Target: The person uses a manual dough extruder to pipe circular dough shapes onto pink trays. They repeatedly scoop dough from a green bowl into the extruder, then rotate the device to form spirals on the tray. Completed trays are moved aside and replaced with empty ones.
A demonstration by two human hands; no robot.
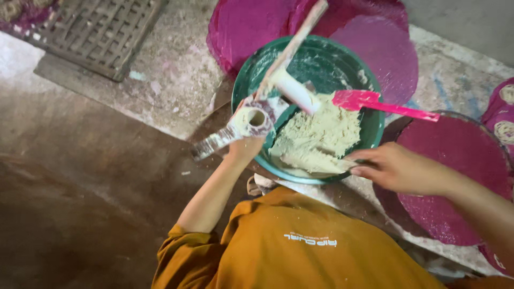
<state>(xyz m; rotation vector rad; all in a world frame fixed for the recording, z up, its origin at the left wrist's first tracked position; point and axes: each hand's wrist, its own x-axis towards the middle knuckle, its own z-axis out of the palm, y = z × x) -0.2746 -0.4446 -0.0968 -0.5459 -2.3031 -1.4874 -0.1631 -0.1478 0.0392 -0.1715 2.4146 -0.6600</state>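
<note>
A green bowl [243,91] holds pale beige dough [321,136]. My left hand [249,128], smeared with paste, is closed around a paste-coated wooden stick [292,48] that slants from the upper right down over the bowl's left rim; a white cross-piece [297,93] sticks out from it above the dough. My right hand [396,168] grips the bowl's near right rim, fingers curled at the edge. A pink spatula [375,101] lies with its blade on the dough and its handle over the right rim.
Round magenta discs [251,27] lie behind the bowl, and another [455,171] sits to its right under my forearm. A wooden lattice [101,29] rests at the top left on a dusty stone ledge [171,91]. Dark floor [80,214] spreads to the left.
</note>
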